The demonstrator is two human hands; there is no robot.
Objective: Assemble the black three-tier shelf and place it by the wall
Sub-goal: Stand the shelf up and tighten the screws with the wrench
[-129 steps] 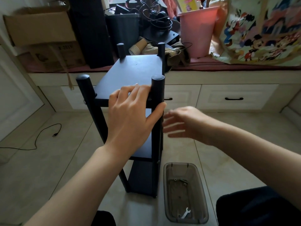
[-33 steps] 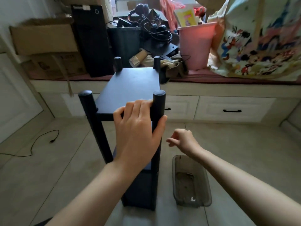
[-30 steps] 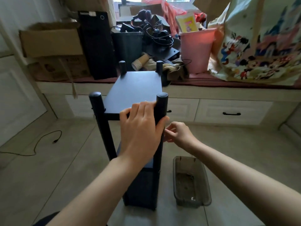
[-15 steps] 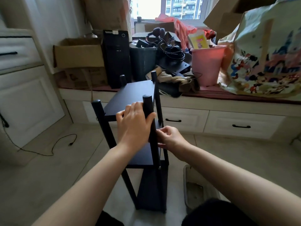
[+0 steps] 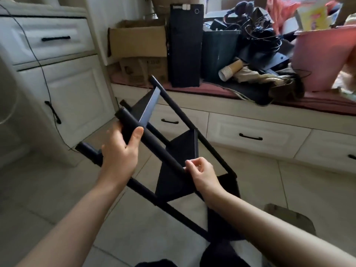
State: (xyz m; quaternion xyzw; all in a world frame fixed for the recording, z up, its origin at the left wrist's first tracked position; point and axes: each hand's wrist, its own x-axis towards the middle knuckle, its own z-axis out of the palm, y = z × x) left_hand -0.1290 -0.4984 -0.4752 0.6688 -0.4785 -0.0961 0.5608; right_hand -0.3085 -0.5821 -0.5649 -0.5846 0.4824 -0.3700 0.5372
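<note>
Black three-tier shelf of flat boards and round posts [image 5: 185,149] is tipped steeply over toward the left, held above the pale tiled floor [image 5: 38,189]; whether its lower end touches the floor is not visible. It is not yet at the wall.

Left hand [image 5: 120,153]: fingers curled round the upper part of the nearest round black post [image 5: 152,143], thumb over the front. Right hand [image 5: 200,170]: fingers bent, tips pinched against the same post lower down; cannot tell whether they hold a small part there.

Step in hand, judged: carrying or turning the finished frame toward its place. To do it well:
- keep the left grip firm, since it seems to bear most of the weight;
- move the right hand to a full wrap on a post or under a board rather than a fingertip pinch;
- bring the frame upright before setting it down, all feet landing together;
- keep clear of the black cable [image 5: 46,81] hanging down the white cabinet [image 5: 73,97].

Counts: hands, 2. Shelf boards visible, 3. Posts visible, 4. Brown cardboard boxes [image 5: 137,43] on the window seat, at least 2. Pink plastic bucket [image 5: 321,58], 1. Translucent grey tray [image 5: 292,216] on the floor at right, 1.
</note>
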